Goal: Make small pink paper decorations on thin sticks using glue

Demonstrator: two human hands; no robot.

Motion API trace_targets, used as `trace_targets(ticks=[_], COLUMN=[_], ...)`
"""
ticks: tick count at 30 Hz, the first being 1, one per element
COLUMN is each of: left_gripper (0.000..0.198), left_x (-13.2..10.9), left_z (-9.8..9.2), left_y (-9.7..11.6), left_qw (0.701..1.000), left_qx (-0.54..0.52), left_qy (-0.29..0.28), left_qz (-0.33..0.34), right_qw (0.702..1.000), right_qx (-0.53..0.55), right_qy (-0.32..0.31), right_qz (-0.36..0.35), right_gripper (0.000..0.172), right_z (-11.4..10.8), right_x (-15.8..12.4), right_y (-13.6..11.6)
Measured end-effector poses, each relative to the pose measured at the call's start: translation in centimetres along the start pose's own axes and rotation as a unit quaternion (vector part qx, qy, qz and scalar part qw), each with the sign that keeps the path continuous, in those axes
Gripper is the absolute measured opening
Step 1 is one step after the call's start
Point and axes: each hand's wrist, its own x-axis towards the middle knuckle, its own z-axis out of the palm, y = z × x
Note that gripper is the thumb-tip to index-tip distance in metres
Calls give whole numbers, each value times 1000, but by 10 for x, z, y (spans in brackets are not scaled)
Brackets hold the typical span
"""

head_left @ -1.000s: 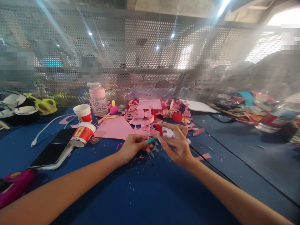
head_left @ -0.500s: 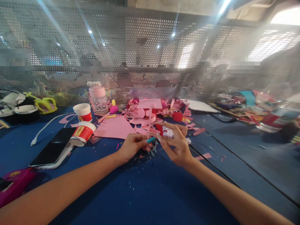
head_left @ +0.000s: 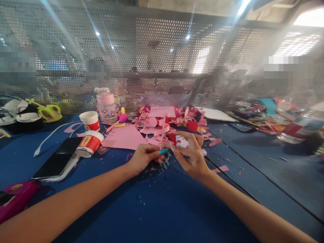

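A narrow pink paper strip (head_left: pixel 163 133) stands up from the fingertips of my left hand (head_left: pixel 144 158). That hand is closed in a pinch, its long teal thumbnail lying across the front. Close on the right, my right hand (head_left: pixel 192 156) has its thumb and a finger drawn together by the lower end of the strip, while its index finger stretches above. What lies between the right fingertips is too small to make out. Behind both hands is a heap of pink paper scraps (head_left: pixel 149 131), with a larger pink sheet (head_left: pixel 124 137) at its left.
On the left are two paper cups (head_left: pixel 89 143), one tipped over, a black phone (head_left: pixel 54 158), a white cable (head_left: pixel 50 133) and a pink bottle (head_left: pixel 106 106). A clear plastic container (head_left: pixel 298 126) stands right. A perforated metal screen (head_left: pixel 162 60) rises behind the blue table (head_left: pixel 152 209).
Almost nothing differs. Both hands keep their places, with only a tiny shift of the right fingers by the strip and a slight drift of the view.
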Motion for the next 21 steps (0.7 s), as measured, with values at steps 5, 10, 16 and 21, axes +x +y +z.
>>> trace_targets(ticks=[5,10,16,21], left_gripper=[15,19,24,25], left_x=[-1,0,0,0], left_z=[-1,-1,0,0], left_y=[0,-2,-1,0], left_qw=[1000,1000,999,1000], left_qx=[19,25,31,25], left_qy=[1,9,0,2], left_qz=[5,9,18,15], right_qw=[1000,1000,999,998], right_qx=[-7,-11,-25,-24], right_qy=[4,7,33,43], right_qz=[-9,-12,-34,-46], right_gripper=[20,19,16,14], right_z=[-1,0,0,0], right_x=[0,1,0,1], right_y=[0,0,-1,-4])
